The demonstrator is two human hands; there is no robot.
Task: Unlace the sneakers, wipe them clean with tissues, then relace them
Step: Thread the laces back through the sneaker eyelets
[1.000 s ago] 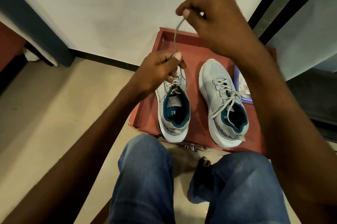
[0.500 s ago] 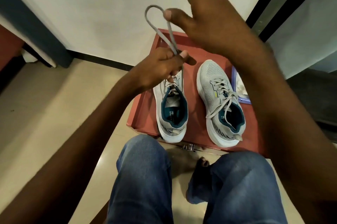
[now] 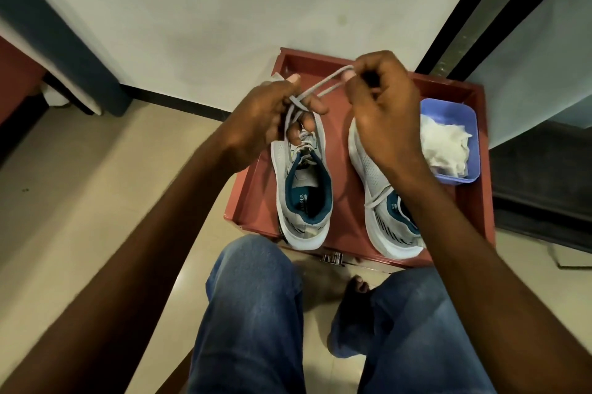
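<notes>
Two grey sneakers with teal linings stand side by side in a red tray [image 3: 246, 201], toes pointing away from me. The left sneaker [image 3: 302, 198] has its grey lace [image 3: 323, 86] drawn up above the toe. My left hand [image 3: 266, 118] pinches the lace where its strands cross. My right hand [image 3: 381, 111] pinches a loop of the same lace, stretched out to the right. My right wrist hides part of the right sneaker [image 3: 381, 201], which is laced. A blue tub [image 3: 461, 118] at the tray's right holds white tissues [image 3: 445, 146].
The tray sits on beige floor tiles against a white wall [image 3: 224, 9]. A dark door frame [image 3: 474, 9] rises at the right. My knees in blue jeans [image 3: 253, 313] and a bare foot [image 3: 352, 294] fill the foreground. A metal latch [image 3: 333, 256] sits on the tray's near edge.
My right hand has come down from above and closed on the lace loop, pulling it rightward. My left hand has stayed on the lace over the left sneaker. The camera has tilted, showing the tissue tub.
</notes>
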